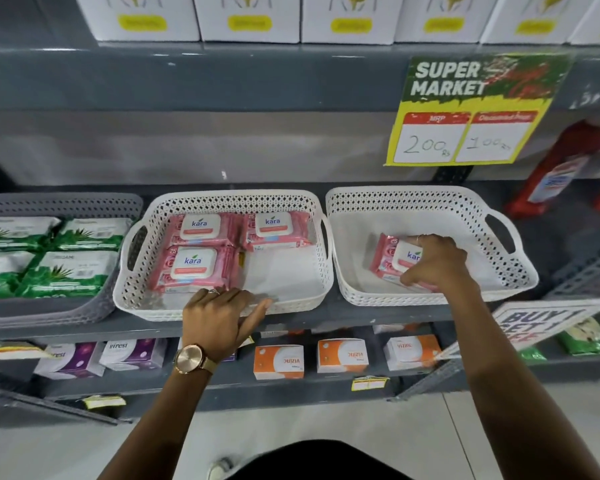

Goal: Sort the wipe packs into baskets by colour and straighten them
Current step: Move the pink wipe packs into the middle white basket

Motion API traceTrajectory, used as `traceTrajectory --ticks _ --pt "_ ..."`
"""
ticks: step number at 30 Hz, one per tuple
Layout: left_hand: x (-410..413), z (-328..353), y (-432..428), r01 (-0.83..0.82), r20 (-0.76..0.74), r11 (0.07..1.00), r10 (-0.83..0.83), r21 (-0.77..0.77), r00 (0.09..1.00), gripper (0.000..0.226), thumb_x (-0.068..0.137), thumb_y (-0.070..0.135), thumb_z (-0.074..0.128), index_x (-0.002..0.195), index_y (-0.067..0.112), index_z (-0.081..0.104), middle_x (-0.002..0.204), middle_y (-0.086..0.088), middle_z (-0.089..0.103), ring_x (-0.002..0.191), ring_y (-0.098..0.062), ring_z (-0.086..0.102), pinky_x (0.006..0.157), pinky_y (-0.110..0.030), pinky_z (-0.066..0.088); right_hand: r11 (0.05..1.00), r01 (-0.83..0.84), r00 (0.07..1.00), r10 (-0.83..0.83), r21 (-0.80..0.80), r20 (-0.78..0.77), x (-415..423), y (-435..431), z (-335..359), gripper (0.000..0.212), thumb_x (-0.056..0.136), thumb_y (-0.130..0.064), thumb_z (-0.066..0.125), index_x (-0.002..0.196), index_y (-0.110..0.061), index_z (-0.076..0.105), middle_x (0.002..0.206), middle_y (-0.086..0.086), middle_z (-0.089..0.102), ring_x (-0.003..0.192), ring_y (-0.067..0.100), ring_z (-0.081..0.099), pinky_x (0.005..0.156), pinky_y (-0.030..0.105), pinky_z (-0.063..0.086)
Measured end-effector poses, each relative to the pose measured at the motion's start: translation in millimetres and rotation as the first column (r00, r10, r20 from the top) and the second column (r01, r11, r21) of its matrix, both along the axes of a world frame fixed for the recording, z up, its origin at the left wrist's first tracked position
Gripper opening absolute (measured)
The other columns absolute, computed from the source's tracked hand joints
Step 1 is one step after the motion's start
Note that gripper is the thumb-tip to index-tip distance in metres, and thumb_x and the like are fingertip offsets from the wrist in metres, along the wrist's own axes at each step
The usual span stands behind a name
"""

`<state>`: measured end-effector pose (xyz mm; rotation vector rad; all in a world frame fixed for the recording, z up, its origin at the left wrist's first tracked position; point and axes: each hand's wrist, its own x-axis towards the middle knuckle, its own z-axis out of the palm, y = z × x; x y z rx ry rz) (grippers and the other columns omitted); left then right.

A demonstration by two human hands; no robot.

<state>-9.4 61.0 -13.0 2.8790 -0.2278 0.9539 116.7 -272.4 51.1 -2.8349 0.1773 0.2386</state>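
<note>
Three baskets stand side by side on a grey shelf. The grey basket at the left holds several green wipe packs. In the middle white basket lie three pink wipe packs, with its front right corner bare. The right white basket contains one pink wipe pack, which my right hand grips from above. My left hand rests on the front rim of the middle basket, fingers spread, holding nothing.
White boxes line the shelf above. A yellow price sign hangs above the right basket. Red packs lean at the far right. Orange and purple boxes sit on the lower shelf.
</note>
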Motion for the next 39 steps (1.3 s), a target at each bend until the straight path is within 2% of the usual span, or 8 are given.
traceTrajectory --ticks 4,8,12,19,23,26,30,39 --pt "-5.3 6.6 -0.9 0.051 -0.042 0.998 -0.052 -0.032 0.998 0.061 0.096 0.057 0.031 0.075 0.019 0.073 0.07 0.003 0.074 0.058 -0.02 0.067 0.058 -0.027 0.046 0.979 0.008 0.993 -0.032 0.204 0.113 -13.0 13.9 22.6 0.089 0.053 -0.016 0.087 0.134 -0.021 0.051 0.121 0.011 0.062 0.109 0.03 0.058 0.094 0.039 0.05" --pt "-9.6 15.1 7.6 0.152 -0.101 0.987 -0.156 -0.045 0.983 0.061 0.097 0.054 0.026 0.078 0.018 0.071 0.07 0.003 0.072 0.056 -0.019 0.065 0.055 -0.026 0.048 0.968 -0.168 0.947 0.106 0.186 0.305 -15.5 60.4 46.9 0.094 0.049 -0.024 0.089 0.135 -0.026 0.05 0.123 0.012 0.058 0.113 0.032 0.053 0.095 0.037 0.044" --pt "-13.5 21.9 25.9 0.223 -0.14 0.964 -0.244 -0.146 0.96 0.057 0.098 0.051 0.029 0.081 0.018 0.073 0.074 0.003 0.072 0.06 -0.019 0.065 0.053 -0.025 0.048 0.91 -0.385 0.871 0.302 0.156 0.387 -17.1 130.6 45.8 0.097 0.046 -0.032 0.088 0.136 -0.029 0.05 0.122 0.004 0.057 0.109 0.023 0.055 0.083 0.02 0.034" --pt "-3.8 37.5 69.6 -0.011 -0.248 0.953 -0.068 -0.304 0.966 0.027 0.089 0.038 0.053 0.103 0.02 0.068 0.101 -0.002 0.071 0.091 -0.023 0.065 0.075 -0.036 0.055 0.847 -0.519 0.819 0.532 -0.117 0.216 -14.5 205.2 0.2 0.094 0.063 -0.033 0.084 0.144 -0.025 0.037 0.144 0.004 0.045 0.133 0.026 0.039 0.111 0.039 0.029" --pt "16.4 46.7 85.9 -0.039 -0.47 0.978 -0.062 -0.203 0.88 0.047 0.086 0.046 0.063 0.127 0.026 0.053 0.134 0.002 0.055 0.117 -0.023 0.056 0.096 -0.042 0.049 0.83 -0.531 0.82 0.554 -0.17 0.142 -22.7 212.8 -12.8 0.101 0.063 -0.038 0.084 0.146 -0.024 0.03 0.153 0.004 0.033 0.14 0.028 0.027 0.116 0.048 0.023" --pt "33.6 52.9 88.3 0.035 -0.546 0.992 -0.094 -0.118 0.833 0.057 0.082 0.043 0.069 0.134 0.034 0.049 0.147 0.011 0.042 0.131 -0.019 0.045 0.108 -0.045 0.041 0.825 -0.552 0.815 0.564 -0.119 0.13 -28.4 217.9 -18.7 0.085 0.073 -0.033 0.077 0.145 -0.027 0.032 0.155 0.001 0.03 0.142 0.027 0.025 0.117 0.048 0.022" --pt "43.7 51.8 84.6 -0.02 -0.646 0.977 -0.124 -0.212 0.753 0.06 0.083 0.023 0.073 0.137 0.032 0.047 0.143 0.007 0.05 0.112 -0.01 0.061 0.087 -0.018 0.047 0.866 -0.499 0.862 0.501 -0.037 0.076 -28.2 218.5 -20.1 0.076 0.075 -0.029 0.076 0.142 -0.027 0.04 0.148 0.0 0.043 0.136 0.027 0.035 0.114 0.045 0.026" --pt "25.9 38.3 74.8 -0.117 -0.64 0.975 -0.031 -0.188 0.768 0.047 0.089 0.027 0.066 0.133 0.031 0.05 0.134 0.0 0.057 0.117 -0.019 0.058 0.091 -0.036 0.055 0.877 -0.48 0.877 0.48 0.008 0.038 -41.1 204.9 -17.6 0.072 0.073 -0.022 0.079 0.138 -0.023 0.047 0.143 0.003 0.048 0.132 0.026 0.041 0.113 0.045 0.03"
